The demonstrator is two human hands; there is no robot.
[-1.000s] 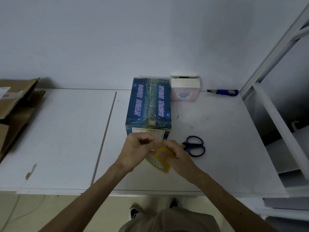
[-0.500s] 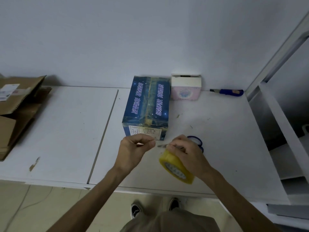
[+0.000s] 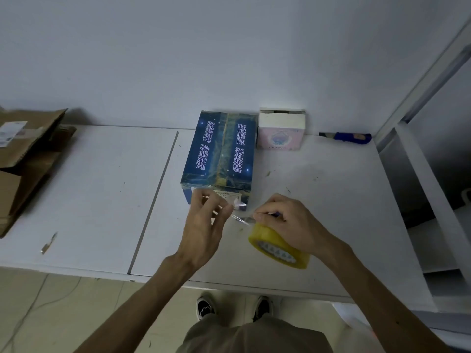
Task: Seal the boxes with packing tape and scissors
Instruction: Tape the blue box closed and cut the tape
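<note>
While your right hand [image 3: 288, 225] grips the yellow tape roll [image 3: 277, 250], your left hand [image 3: 204, 225] pinches its clear strip [image 3: 240, 219]. The blue box [image 3: 219, 154] lies just beyond.

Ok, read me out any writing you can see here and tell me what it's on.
"高端品质" twice on the blue box top; neighbouring characters unclear.
White label on its near end: too small.
Print on the pink box: too small.
Sticker on the cardboard: blurred.
</note>
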